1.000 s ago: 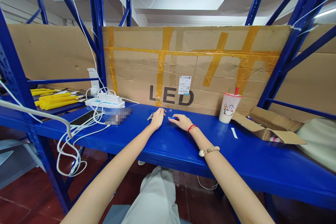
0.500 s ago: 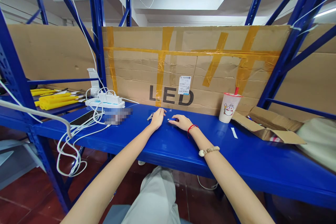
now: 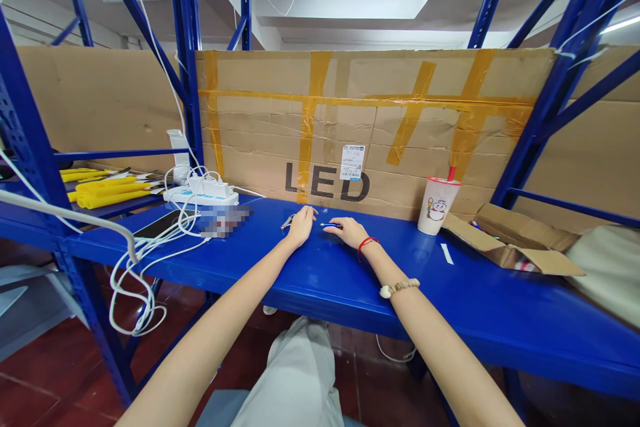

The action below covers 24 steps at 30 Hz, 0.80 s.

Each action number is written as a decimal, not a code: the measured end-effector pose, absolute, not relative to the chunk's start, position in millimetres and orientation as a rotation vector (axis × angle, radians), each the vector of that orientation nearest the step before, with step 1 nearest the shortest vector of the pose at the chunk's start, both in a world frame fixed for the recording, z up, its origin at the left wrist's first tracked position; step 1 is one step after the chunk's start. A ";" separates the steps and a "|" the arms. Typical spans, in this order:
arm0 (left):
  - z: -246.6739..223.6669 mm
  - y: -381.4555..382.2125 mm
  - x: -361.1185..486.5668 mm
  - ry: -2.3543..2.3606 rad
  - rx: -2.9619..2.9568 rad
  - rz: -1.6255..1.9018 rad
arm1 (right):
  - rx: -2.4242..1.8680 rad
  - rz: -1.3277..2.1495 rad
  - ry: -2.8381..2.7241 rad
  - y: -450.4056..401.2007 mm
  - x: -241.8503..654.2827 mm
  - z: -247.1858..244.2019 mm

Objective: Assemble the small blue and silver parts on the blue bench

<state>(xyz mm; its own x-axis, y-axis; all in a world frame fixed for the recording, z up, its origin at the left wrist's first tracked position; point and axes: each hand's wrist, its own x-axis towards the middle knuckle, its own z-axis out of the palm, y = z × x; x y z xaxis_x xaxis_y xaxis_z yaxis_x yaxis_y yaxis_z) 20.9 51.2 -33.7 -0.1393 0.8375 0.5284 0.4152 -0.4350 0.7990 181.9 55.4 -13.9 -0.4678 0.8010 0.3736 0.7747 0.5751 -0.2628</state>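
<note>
While the right hand (image 3: pixel 349 232), in the head view, has its thumb and fingers closed on a blue pen-like object (image 3: pixel 329 225) over the rear part of the blue table (image 3: pixel 320 273), the left hand (image 3: pixel 301 227) rests near that object, apart from it. A small metallic item (image 3: pixel 287 222) shows at the left hand's outer side, but whether the partly hidden left fingers grip it, I cannot tell.

On the table (image 3: pixel 320 283), the cup (image 3: pixel 438 211) stands right of a probable pen (image 3: pixel 329 225), left of the carton (image 3: pixel 525 227).
</note>
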 end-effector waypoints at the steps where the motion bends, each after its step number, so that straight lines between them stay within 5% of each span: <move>1: -34.0 51.4 20.8 1.403 1.771 1.596 | -1.254 0.076 -2.354 55.4 181.9 -14.0; 24: -34.4 51.8 20.7 1.446 1.781 1.574 | -1.256 0.090 -2.358 56.9 182.1 -16.0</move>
